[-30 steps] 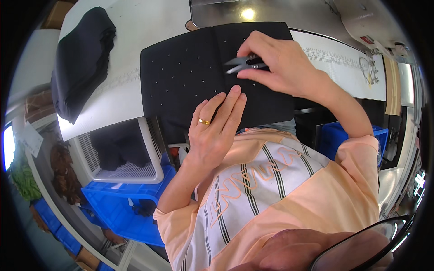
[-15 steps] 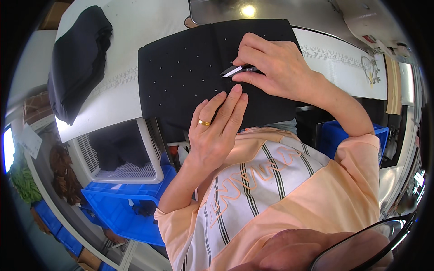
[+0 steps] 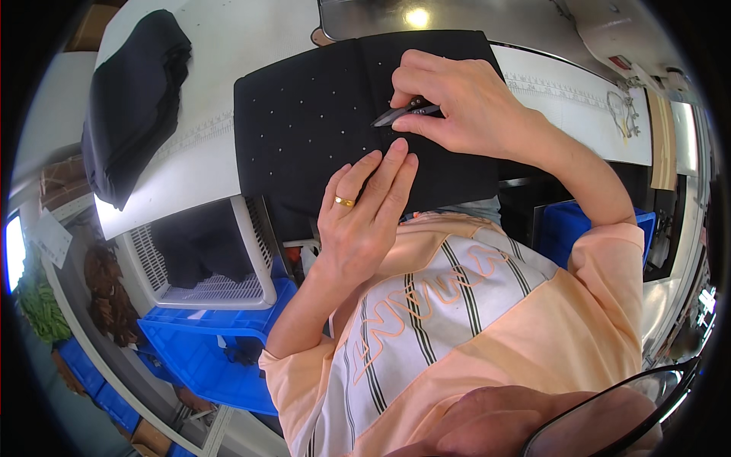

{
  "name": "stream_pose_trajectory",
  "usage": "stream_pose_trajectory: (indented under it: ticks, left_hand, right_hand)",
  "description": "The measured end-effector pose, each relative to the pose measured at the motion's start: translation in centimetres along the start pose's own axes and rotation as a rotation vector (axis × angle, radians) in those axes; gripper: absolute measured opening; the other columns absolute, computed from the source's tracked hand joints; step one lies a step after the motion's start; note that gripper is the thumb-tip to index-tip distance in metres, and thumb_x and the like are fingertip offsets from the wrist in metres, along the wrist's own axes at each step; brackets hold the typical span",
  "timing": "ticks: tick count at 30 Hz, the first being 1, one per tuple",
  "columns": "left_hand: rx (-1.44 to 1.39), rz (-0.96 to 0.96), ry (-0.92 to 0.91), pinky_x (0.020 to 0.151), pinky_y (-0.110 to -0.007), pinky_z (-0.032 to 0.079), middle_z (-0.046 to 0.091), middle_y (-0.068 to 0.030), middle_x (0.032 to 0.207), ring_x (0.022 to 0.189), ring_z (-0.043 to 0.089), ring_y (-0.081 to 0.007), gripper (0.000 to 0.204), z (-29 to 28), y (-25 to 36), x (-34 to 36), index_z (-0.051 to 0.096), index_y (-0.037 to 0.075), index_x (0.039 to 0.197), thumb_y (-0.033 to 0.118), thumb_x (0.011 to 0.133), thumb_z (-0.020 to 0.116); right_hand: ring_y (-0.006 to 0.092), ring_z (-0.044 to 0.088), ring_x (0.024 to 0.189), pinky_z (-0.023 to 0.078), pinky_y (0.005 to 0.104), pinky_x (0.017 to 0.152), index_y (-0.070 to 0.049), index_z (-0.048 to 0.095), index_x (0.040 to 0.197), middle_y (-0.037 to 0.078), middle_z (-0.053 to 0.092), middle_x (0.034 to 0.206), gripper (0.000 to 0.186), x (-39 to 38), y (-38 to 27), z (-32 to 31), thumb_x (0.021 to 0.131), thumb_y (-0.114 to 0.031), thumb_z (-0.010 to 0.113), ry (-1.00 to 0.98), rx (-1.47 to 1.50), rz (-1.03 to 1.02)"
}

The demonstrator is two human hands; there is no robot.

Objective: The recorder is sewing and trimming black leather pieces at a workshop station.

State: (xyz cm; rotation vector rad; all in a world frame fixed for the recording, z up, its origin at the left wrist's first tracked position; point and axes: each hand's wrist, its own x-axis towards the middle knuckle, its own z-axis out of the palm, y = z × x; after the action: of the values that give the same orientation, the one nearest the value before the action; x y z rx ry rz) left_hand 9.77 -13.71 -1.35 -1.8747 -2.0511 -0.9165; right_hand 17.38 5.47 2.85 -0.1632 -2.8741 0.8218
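Note:
A black fabric piece (image 3: 304,99) dotted with small white specks lies over the front of the white table. My right hand (image 3: 461,99) is closed round small thread snips (image 3: 396,114), their blades pointing left and resting at the cloth near its middle fold. Just below the blade tips, my left hand (image 3: 365,198) lies with fingers outstretched on the fabric, a gold ring on one finger. The snips' blades look nearly together. Part of their handle is hidden by my right fingers.
A folded black fabric stack (image 3: 137,107) lies on the white table (image 3: 205,76) at the left. Below stand a white plastic basket (image 3: 266,293) holding dark cloth and a blue crate (image 3: 205,343). Another blue crate (image 3: 560,228) is at the right. A metal machine bed (image 3: 457,19) borders the far side.
The snips' blades have turned and drawn closer together. My right hand has shifted slightly left and up. My left hand stays nearly in place.

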Motion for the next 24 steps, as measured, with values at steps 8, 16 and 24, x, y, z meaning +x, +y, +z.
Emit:
stream_pose_trajectory:
  ticks: [8, 16, 24]
  left_hand:
    - [0.006, -0.003, 0.007, 0.081, -0.035, 0.049, 0.066, -0.0062, 0.114, 0.097, 0.060, -0.0209, 0.033, 0.2, -0.2, -0.6, 0.070, 0.005, 0.104, 0.007, 0.072, 0.063]
    - [-0.238, -0.197, -0.221, 0.079, -0.030, 0.050, 0.067, -0.0095, 0.108, 0.090, 0.062, -0.0262, 0.047, -4.7, -0.4, 2.4, 0.064, 0.003, 0.115, -0.001, 0.068, 0.064]
    - [-0.332, -1.161, 0.249, 0.074, -0.024, 0.046, 0.068, -0.0047, 0.093, 0.080, 0.059, -0.0071, 0.023, -29.8, -5.2, -8.1, 0.067, -0.004, 0.102, 0.014, 0.088, 0.064]
  right_hand:
    - [0.0237, 0.060, 0.071, 0.046, 0.0356, 0.061, -0.007, 0.059, 0.083, 0.004, 0.059, 0.085, 0.019, -0.4, -0.1, -0.2, 0.079, -0.023, 0.070, 0.036, 0.096, 0.145]
    - [0.0035, 0.050, 0.067, 0.039, 0.0207, 0.059, -0.006, 0.067, 0.096, -0.003, 0.061, 0.075, 0.024, -0.4, 3.8, -1.8, 0.079, -0.020, 0.076, 0.432, 0.390, 0.187]
    - [0.0051, 0.052, 0.083, 0.038, 0.0181, 0.076, -0.002, 0.063, 0.108, -0.001, 0.061, 0.096, 0.023, -1.3, 6.1, -1.3, 0.088, -0.013, 0.067, 0.439, 0.436, 0.225]
